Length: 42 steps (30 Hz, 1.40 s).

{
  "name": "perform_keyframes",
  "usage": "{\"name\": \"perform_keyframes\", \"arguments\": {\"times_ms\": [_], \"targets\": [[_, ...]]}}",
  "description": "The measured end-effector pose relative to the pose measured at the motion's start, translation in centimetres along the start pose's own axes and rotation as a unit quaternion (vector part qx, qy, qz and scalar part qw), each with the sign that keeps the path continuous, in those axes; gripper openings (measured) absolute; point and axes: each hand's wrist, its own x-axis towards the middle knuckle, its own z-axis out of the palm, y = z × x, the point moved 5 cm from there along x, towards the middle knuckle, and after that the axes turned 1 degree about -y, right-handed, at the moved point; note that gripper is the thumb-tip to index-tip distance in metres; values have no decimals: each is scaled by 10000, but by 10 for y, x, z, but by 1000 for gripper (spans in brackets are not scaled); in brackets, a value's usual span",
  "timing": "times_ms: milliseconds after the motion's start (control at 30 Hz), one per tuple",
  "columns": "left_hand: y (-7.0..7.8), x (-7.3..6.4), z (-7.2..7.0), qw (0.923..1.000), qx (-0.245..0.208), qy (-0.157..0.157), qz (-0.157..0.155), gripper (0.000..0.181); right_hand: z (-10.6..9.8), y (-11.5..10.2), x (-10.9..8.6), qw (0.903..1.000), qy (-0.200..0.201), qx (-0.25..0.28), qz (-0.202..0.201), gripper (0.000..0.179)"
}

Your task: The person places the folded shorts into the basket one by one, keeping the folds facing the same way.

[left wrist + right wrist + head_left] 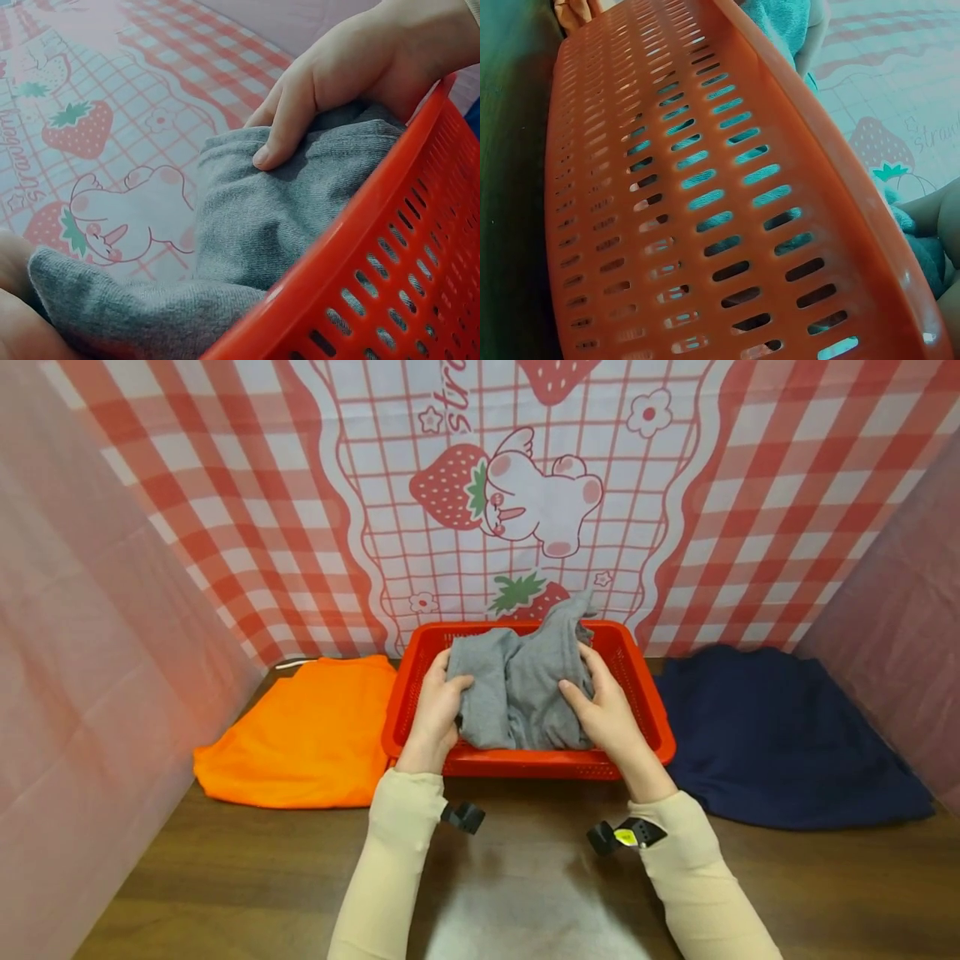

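A crumpled grey garment [517, 689] is held in both hands inside the red plastic basket [528, 768], part of it rising above the rim. My left hand [438, 702] grips its left side, with the thumb on top. My right hand [609, 706] grips its right side, thumb likewise on the near face. In the left wrist view, the garment [255, 210] bunches behind the basket rim [330, 247], and the right hand [360, 67] pinches its upper edge. The slotted basket wall [667, 187] hides much of the cloth in the right wrist view.
An orange garment [307, 735] lies flat to the left of the basket. To its right lies a dark navy garment [787, 739]. Behind stands a backdrop [300, 527] with strawberry and checked print; pinkish cloth walls close off both sides of the wooden table [225, 877].
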Motion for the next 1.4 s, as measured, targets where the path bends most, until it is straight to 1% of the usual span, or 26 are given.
{"name": "perform_keyframes", "arguments": {"times_ms": [300,533,733,900,1100,1200,1300,1400], "targets": [[-2,4,-5,9998,29,155,-116,45,3,2,6,9990,-155,-215,367,56],[-1,8,-8,9999,14,98,-111,45,7,2,9,9978,-268,-309,528,53],[-9,6,-11,9995,200,205,-163,45,13,9,8,9946,-439,-564,747,51],[-15,4,-11,9986,409,234,-249,47,14,13,4,9930,-416,-622,912,50],[-15,3,-10,9964,655,238,-485,47,13,13,5,9920,-464,-533,1048,50],[-14,4,-10,9959,723,279,-477,49,14,12,6,9907,-533,-593,1106,49],[-15,4,-12,9950,796,386,-471,51,14,13,7,9892,-597,-666,1162,49],[-15,4,-11,9941,850,403,-536,51,13,14,7,9871,-583,-768,1278,48]]}}
